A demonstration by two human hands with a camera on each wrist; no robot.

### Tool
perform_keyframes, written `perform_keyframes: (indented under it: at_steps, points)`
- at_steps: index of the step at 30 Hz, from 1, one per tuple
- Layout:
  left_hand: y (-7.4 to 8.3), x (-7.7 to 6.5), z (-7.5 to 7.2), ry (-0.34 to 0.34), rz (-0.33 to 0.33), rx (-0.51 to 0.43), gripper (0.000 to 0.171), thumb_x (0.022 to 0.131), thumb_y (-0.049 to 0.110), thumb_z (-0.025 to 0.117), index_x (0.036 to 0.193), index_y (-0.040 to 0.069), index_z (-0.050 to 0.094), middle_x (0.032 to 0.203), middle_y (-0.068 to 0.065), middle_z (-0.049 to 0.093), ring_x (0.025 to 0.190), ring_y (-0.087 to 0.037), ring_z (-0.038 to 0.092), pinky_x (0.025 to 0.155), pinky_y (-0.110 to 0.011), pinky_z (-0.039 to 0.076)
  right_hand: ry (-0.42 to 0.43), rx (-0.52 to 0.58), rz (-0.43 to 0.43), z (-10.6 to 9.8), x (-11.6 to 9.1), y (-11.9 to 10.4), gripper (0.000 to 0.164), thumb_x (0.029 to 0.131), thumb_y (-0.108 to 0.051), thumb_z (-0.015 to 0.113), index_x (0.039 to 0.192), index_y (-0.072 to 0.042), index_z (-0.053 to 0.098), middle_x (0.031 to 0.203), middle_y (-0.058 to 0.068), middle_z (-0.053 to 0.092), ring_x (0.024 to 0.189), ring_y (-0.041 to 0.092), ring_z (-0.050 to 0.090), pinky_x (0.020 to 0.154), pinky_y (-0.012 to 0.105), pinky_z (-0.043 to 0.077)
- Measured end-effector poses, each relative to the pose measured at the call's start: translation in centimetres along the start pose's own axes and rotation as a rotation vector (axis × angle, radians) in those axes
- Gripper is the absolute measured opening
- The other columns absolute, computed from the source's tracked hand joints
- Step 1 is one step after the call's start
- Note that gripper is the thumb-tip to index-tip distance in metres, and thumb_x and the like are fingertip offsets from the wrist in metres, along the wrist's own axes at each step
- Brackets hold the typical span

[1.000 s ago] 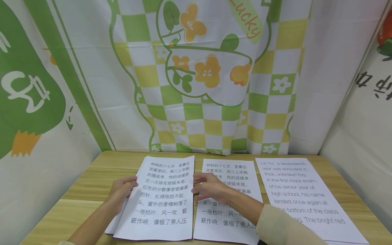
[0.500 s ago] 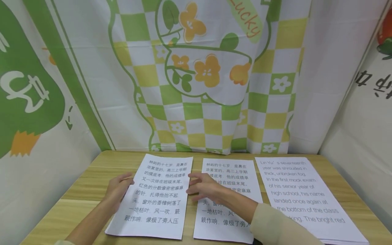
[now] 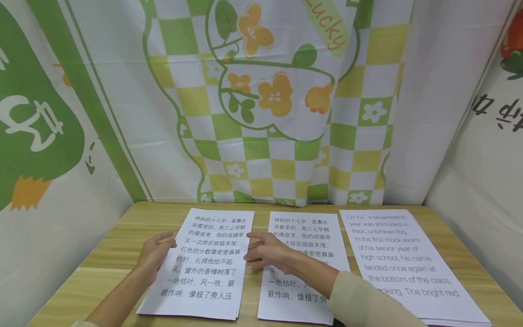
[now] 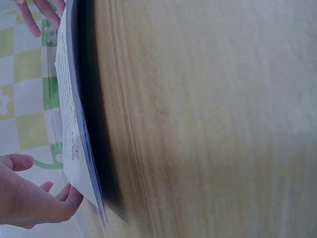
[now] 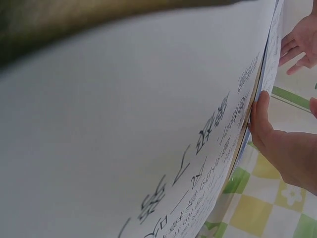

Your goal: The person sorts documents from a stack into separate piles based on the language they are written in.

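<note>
A stack of white sheets [image 3: 204, 272] printed with Chinese text lies at the left of the table. My left hand [image 3: 155, 255] is at its left edge, fingertips touching the paper's side in the left wrist view, thumb held apart. At the opposite edge is my right hand [image 3: 267, 250], fingers spread and loosely bent, fingertips against or just beside the sheets. Its forearm crosses over a second stack of Chinese-text sheets [image 3: 296, 311] in the middle, hiding part of the print. In the right wrist view, the right hand [image 5: 290, 151] meets the left stack's edge.
To the right lies a third stack of sheets with English text [image 3: 392, 254], partly behind the right sleeve [image 3: 367, 299]. All stacks rest on a wooden table [image 3: 98, 272]. A checked, flowered curtain [image 3: 265, 150] hangs behind the table's far edge.
The top sheets, earlier offset to the right over those beneath, have shifted left and now lie nearly flush on the left stack. Both hands have moved slightly left along with them.
</note>
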State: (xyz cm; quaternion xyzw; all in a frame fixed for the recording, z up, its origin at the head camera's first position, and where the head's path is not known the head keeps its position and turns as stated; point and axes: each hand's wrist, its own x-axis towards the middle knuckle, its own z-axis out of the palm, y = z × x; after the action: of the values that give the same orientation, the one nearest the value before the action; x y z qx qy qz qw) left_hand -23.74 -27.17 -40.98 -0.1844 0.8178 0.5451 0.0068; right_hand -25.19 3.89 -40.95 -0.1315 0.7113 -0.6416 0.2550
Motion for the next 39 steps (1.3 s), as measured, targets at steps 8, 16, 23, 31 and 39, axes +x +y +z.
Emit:
perform_keyframes:
  at_steps: [8,16,23,31,39]
  points:
    - [-0.1,0.1,0.1,-0.009,0.013,0.016,0.061,0.101,0.017,0.051,0.156,-0.005,0.034,0.130,-0.034,0.058,0.096,-0.028,0.066,0.076,-0.031,0.055,-0.001,-0.010,0.005,-0.1,0.1,0.0,0.078,0.087,0.000,0.071,0.157,0.004,0.035,0.144,0.033,0.048,0.111,0.034,0.067,0.091,0.046,0.062]
    - [0.8,-0.5,1.5,-0.024,0.053,0.024,0.060,0.100,0.015,0.052,0.155,-0.004,0.037,0.141,-0.036,0.053,0.096,-0.031,0.067,0.079,-0.035,0.056,0.004,0.004,0.005,-0.4,0.0,0.2,0.076,0.088,0.001,0.070,0.155,0.008,0.035,0.141,0.032,0.052,0.112,0.035,0.067,0.091,0.046,0.062]
    - [2.0,-1.5,4.0,-0.095,0.079,0.041,0.058,0.101,0.016,0.050,0.155,-0.002,0.037,0.150,-0.034,0.046,0.123,-0.047,0.056,0.101,-0.053,0.049,0.029,0.009,-0.004,-1.1,-0.6,0.1,0.067,0.086,0.006,0.067,0.149,0.009,0.044,0.130,0.026,0.058,0.106,0.037,0.069,0.087,0.046,0.063]
    - [2.9,-2.4,7.0,-0.186,0.105,0.020,0.052,0.104,0.020,0.052,0.152,0.001,0.044,0.139,-0.029,0.058,0.110,-0.035,0.065,0.096,-0.049,0.053,0.055,-0.061,-0.026,-3.0,-2.3,0.2,0.058,0.088,0.002,0.069,0.143,0.009,0.052,0.123,0.024,0.065,0.104,0.035,0.071,0.084,0.045,0.064]
    - [3.2,-3.4,9.4,-0.247,0.131,-0.067,0.043,0.103,0.011,0.055,0.143,-0.004,0.055,0.130,-0.026,0.066,0.103,-0.028,0.070,0.091,-0.043,0.059,0.096,-0.069,-0.007,-5.0,-4.0,0.7,0.054,0.090,0.002,0.069,0.142,0.008,0.054,0.124,0.022,0.067,0.100,0.027,0.071,0.083,0.044,0.064]
